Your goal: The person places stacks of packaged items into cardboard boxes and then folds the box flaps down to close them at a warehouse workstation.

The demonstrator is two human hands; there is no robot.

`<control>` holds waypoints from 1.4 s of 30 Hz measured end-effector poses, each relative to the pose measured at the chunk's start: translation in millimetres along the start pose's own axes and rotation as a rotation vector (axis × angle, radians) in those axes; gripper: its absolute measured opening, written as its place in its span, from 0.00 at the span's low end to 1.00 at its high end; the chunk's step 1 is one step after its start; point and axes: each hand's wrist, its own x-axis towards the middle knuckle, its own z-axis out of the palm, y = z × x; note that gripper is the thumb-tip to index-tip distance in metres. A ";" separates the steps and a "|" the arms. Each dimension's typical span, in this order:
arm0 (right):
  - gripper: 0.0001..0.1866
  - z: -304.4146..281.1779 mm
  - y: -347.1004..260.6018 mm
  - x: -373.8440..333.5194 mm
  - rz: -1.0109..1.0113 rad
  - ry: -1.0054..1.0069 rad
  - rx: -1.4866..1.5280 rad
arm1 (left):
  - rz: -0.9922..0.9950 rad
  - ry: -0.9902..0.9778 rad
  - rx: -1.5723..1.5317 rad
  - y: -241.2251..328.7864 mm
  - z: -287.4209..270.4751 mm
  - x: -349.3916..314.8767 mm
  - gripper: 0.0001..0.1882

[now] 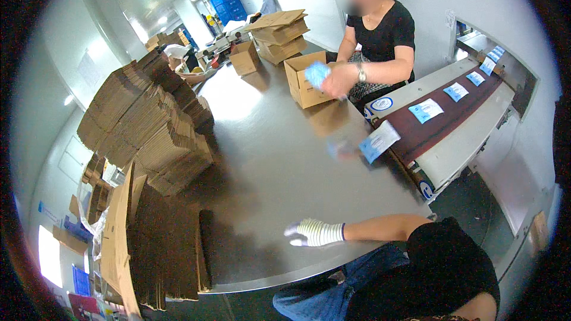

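My right hand (313,233), in a white glove with yellow-green and dark stripes, reaches over the near end of a steel table (262,184). Its fingers are stretched out and it holds nothing. My left hand is out of view. The nearest pouch, a blue-and-white packet (379,141), lies at the conveyor belt's near end by the table's right edge, apart from my hand. Across the table a co-worker's hand (340,80), smeared by motion, holds a blue packet (317,74) over an open cardboard box (306,86).
A conveyor belt (443,122) carries several more packets from a wall opening. Tall stacks of folded cardboard (140,125) line the table's left side, with upright cardboard sheets (160,244) nearer. Another box (244,58) and piled cartons (279,32) stand at the far end.
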 end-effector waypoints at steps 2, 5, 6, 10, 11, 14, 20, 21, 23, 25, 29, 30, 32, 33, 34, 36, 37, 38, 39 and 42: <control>0.28 -46.6 -40.7 6.0 0.088 0.158 0.007 | 0.075 0.042 -0.128 25.8 -20.5 9.6 0.12; 0.35 -94.5 -51.2 25.9 -0.120 0.785 0.074 | 0.079 0.198 -0.584 47.3 -16.1 3.5 0.10; 0.36 -104.8 -47.6 34.7 -0.185 0.914 0.085 | -0.008 0.258 -0.808 58.8 -6.5 6.0 0.11; 0.35 -163.4 -58.4 28.7 -0.274 0.734 0.797 | -0.400 -0.064 -1.071 100.6 -2.3 -9.7 0.12; 0.32 -171.4 -69.9 18.6 -0.194 0.751 0.724 | -0.547 -0.162 -1.149 105.6 -4.7 -19.3 0.12; 0.27 -168.4 -66.3 -3.1 -0.140 0.811 0.659 | -0.625 -0.047 -1.278 121.6 1.4 -31.8 0.18; 0.13 -156.4 -64.3 -11.4 -0.007 0.811 0.717 | -1.188 -0.266 -1.568 128.3 10.2 -60.3 0.19; 0.12 -156.1 -70.9 -13.4 0.056 0.766 0.694 | -1.267 -0.258 -1.599 127.6 10.9 -59.7 0.16; 0.12 -153.0 -69.2 -10.7 0.023 0.682 0.776 | -1.261 -0.214 -1.610 124.0 17.5 -64.2 0.14; 0.14 -157.3 -74.1 -10.1 -0.021 0.555 0.818 | -1.329 -0.135 -1.626 120.6 22.5 -69.7 0.11; 0.18 -151.5 -77.6 6.6 0.041 0.529 0.755 | -1.407 -0.243 -1.369 123.4 27.5 -67.4 0.13; 0.22 -148.1 -77.6 9.1 -0.014 0.389 0.696 | -1.373 -0.319 -1.292 124.5 27.7 -63.7 0.14; 0.25 -139.4 -80.6 14.3 -0.064 0.250 0.635 | -1.251 -0.437 -1.305 130.4 28.7 -62.6 0.17; 0.28 -135.6 -85.3 13.8 -0.066 0.215 0.482 | -1.145 -0.460 -1.306 134.6 28.2 -59.8 0.17; 0.32 -128.2 -89.3 15.2 -0.070 0.173 0.336 | -1.041 -0.483 -1.296 135.7 27.2 -55.6 0.17; 0.42 -111.8 -90.9 23.8 -0.081 0.289 0.243 | -0.572 -0.508 -1.122 132.6 25.7 -36.1 0.15; 0.42 -106.2 -89.7 27.4 -0.007 0.282 0.327 | -0.648 -0.667 -1.247 130.9 24.8 -45.4 0.14; 0.42 -102.7 -88.7 30.1 0.066 0.274 0.412 | -0.723 -0.829 -1.371 129.3 23.9 -53.0 0.14; 0.42 -101.2 -85.0 33.1 0.070 0.273 0.411 | -0.572 -0.849 -1.461 129.1 25.3 -53.0 0.15; 0.39 -94.6 -63.5 43.1 0.050 0.242 0.097 | -0.431 -0.901 -1.664 128.9 31.4 -40.3 0.15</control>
